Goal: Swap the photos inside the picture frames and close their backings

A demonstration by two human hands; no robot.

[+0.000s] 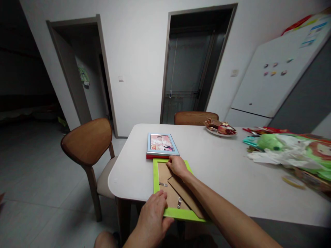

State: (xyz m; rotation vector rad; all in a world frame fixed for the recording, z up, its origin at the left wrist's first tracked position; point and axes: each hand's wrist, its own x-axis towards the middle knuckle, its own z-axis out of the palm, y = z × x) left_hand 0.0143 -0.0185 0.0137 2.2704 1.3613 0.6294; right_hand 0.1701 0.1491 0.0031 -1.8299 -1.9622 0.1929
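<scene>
A lime-green picture frame (156,179) lies face down at the table's near edge, its brown backing board (162,172) showing. A brown stand leg (190,196) lies over the backing, and small metal clips (179,202) sit on it. My left hand (154,213) holds the frame's near left corner, thumb along the near rim. At the far end of the backing, my right hand (178,167) has its fingers pinched together; what is between them is hidden. Just beyond is a light-blue picture frame (162,143) with a pink picture, face up on something red (155,156).
The white table (214,165) carries a plate of wrapped items (221,129) at the back. Green and white plastic packaging (281,148) and a tape roll (294,182) lie to the right. Wooden chairs stand left (89,141) and behind (196,118). A fridge (271,79) stands back right.
</scene>
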